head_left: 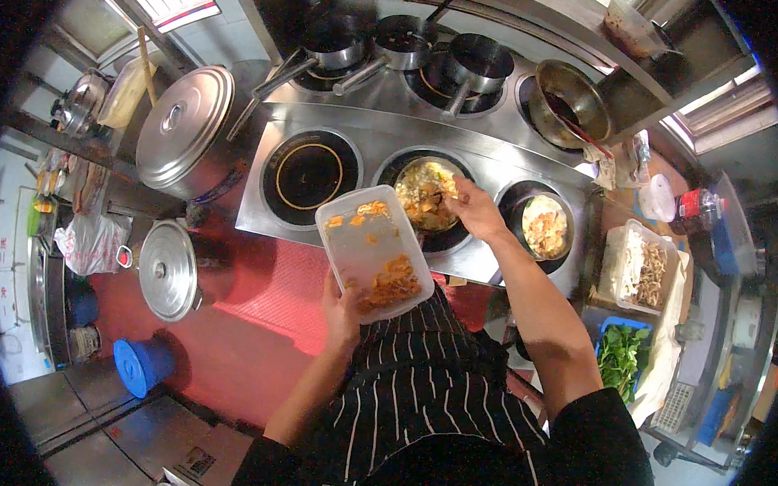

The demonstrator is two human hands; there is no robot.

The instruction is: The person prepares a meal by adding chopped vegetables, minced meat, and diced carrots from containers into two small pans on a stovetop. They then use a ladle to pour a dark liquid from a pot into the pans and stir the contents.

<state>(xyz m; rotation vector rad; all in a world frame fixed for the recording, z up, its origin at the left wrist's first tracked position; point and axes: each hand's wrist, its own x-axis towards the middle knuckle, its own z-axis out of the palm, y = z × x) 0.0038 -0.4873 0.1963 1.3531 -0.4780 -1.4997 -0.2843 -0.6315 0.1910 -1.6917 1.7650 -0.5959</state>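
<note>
My left hand (341, 312) grips the lower left edge of a translucent plastic container (369, 255), held tilted in front of the stove. Orange-brown food pieces (397, 282) lie mostly at its lower end, with a few scraps near the top. My right hand (472, 207) is over the right side of a pan (423, 215) of pale and orange-brown food on the middle front burner. Its fingers are bent together at the food; whether they hold a piece is hard to tell. To the right, a second pan (546, 227) holds pale food topped with orange pieces.
A black round burner (312, 178) is at the front left. Several saucepans (480, 63) and a wok (571, 104) stand along the back. Large lidded pots (186, 126) are at left. A tub of sliced food (642, 267) and a blue basket of greens (624, 354) are at right.
</note>
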